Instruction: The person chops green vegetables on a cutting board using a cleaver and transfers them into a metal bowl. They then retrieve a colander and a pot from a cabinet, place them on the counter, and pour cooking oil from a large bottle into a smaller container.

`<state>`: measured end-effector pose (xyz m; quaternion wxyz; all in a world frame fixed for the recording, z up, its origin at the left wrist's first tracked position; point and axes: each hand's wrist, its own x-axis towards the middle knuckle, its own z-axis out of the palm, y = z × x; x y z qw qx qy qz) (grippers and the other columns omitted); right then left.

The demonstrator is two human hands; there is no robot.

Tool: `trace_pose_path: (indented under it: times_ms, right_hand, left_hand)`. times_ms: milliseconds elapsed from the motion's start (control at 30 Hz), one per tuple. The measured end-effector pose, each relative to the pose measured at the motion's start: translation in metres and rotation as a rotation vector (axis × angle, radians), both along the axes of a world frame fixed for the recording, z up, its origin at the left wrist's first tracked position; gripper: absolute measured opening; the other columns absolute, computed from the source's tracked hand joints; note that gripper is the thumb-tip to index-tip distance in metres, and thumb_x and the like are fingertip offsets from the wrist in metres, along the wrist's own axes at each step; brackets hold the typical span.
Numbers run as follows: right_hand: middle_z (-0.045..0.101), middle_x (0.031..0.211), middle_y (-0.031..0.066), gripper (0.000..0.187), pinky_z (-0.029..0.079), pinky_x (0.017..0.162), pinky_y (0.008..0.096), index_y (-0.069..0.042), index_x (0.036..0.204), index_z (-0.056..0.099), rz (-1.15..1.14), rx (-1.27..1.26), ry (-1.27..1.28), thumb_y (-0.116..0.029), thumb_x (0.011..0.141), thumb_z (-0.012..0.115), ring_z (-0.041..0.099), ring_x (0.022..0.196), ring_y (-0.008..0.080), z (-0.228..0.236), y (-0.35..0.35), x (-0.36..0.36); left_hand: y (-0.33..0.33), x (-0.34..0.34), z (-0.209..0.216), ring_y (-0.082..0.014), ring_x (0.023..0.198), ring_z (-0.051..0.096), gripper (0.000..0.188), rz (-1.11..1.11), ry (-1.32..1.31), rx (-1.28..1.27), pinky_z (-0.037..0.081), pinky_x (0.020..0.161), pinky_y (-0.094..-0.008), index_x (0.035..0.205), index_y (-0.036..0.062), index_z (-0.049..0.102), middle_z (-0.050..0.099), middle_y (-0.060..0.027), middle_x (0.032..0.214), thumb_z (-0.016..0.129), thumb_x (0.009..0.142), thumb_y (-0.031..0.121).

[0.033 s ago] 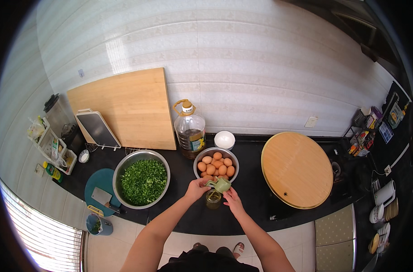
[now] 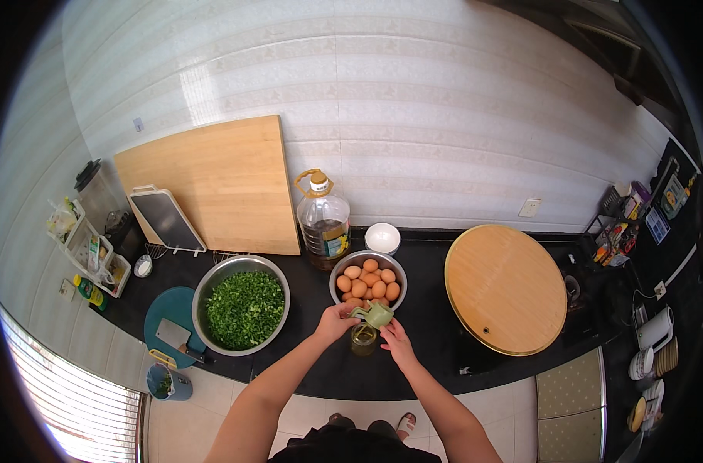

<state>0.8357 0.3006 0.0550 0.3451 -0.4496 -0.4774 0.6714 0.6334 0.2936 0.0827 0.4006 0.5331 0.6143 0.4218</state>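
My left hand (image 2: 335, 321) is closed on the handle side of a small pale green cup-like piece (image 2: 379, 315). Against its other side press the fingers of my right hand (image 2: 398, 343). The green piece is tilted, and its exact kind is too small to make out. Just below it on the counter stands a small glass jar (image 2: 363, 345), partly covered by the green piece, its contents unclear. Right behind my hands is a metal bowl (image 2: 402, 272) of brown eggs (image 2: 370, 265). A larger metal bowl (image 2: 286, 302) full of chopped greens (image 2: 245, 310) sits to the left.
Behind the eggs stand a big oil bottle (image 2: 323, 224) and a white bowl (image 2: 382, 238). A round wooden board (image 2: 505, 289) lies at right. At left, a cleaver (image 2: 174, 336) rests on a teal board (image 2: 160, 309). Wooden (image 2: 236, 177) and dark (image 2: 166, 220) boards lean against the wall.
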Motion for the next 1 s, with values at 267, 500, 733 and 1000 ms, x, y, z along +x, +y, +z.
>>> trace_pose_path:
  times_ms: [267, 500, 733, 1000]
  right_hand:
    - [0.047, 0.127, 0.007, 0.064, 0.046, 0.078, 0.0291, -0.011, 0.14, 0.024, -0.034, -0.014, 0.006, -0.033, 0.088, 0.055, 0.051, 0.104, 0.0157, 0.002, -0.003, 0.007]
    - [0.046, 0.128, 0.0084, 0.064, 0.046, 0.079, 0.0302, -0.01, 0.14, 0.023, -0.024, -0.012, -0.001, -0.033, 0.089, 0.055, 0.051, 0.105, 0.0173, 0.006, -0.004, 0.01]
    - [0.043, 0.131, 0.01, 0.064, 0.046, 0.079, 0.0302, -0.008, 0.14, 0.024, -0.042, -0.029, 0.021, -0.034, 0.09, 0.054, 0.051, 0.106, 0.0182, 0.003, -0.004, 0.014]
    - [0.033, 0.136, 0.0139, 0.068, 0.046, 0.082, 0.0321, -0.004, 0.137, 0.029, -0.05, 0.369, -0.346, -0.03, 0.084, 0.062, 0.046, 0.112, 0.0229, 0.012, -0.016, 0.026]
  left_hand:
    - [-0.005, 0.004, 0.001, -0.0135, 0.076, 0.058, 0.046, -0.014, -0.032, -0.028, 0.05, 0.068, -0.0284, 0.109, 0.001, 0.058, 0.063, -0.0055, 0.092, 0.076, 0.068, 0.012]
    - [-0.009, 0.008, 0.012, -0.0149, 0.079, 0.058, 0.05, -0.031, -0.021, -0.066, 0.05, 0.07, -0.029, 0.113, 0.0013, 0.056, 0.062, -0.0068, 0.096, 0.076, 0.068, 0.013]
    - [-0.013, 0.008, 0.016, -0.0181, 0.085, 0.058, 0.058, -0.055, 0.019, -0.093, 0.049, 0.076, -0.0315, 0.118, 0.0018, 0.053, 0.061, -0.0087, 0.1, 0.077, 0.067, 0.017]
    - [-0.02, 0.008, 0.024, -0.0196, 0.091, 0.057, 0.062, -0.056, 0.01, -0.09, 0.049, 0.077, -0.0318, 0.121, 0.0012, 0.05, 0.06, -0.0097, 0.104, 0.077, 0.068, 0.018]
